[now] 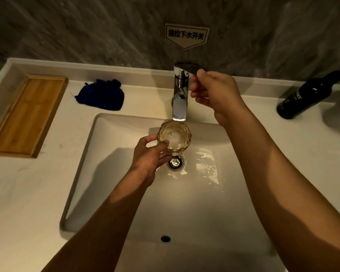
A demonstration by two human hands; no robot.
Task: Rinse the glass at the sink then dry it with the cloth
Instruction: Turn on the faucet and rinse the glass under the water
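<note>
Head view: left hand (148, 154) wraps the faceted amber-tinted drinking glass (174, 138), fingers curled round its side, mouth up directly under the spout of the chrome single-lever faucet (180, 95), likely so water falls straight in. Glass sits above the round metal drain (175, 162), inside the white rectangular ceramic basin (110, 154). Right hand (214, 91) pinches the faucet's flat lever, thumb below and fingers on top, probably working the flow; running stream hard to tell, though basin floor shows wet ripples. Crumpled dark blue cloth (101, 95), soft-looking, waits on the pale stone counter (37, 183) left of the faucet, apart from the basin. Rinse step underway, drying not yet done.
</note>
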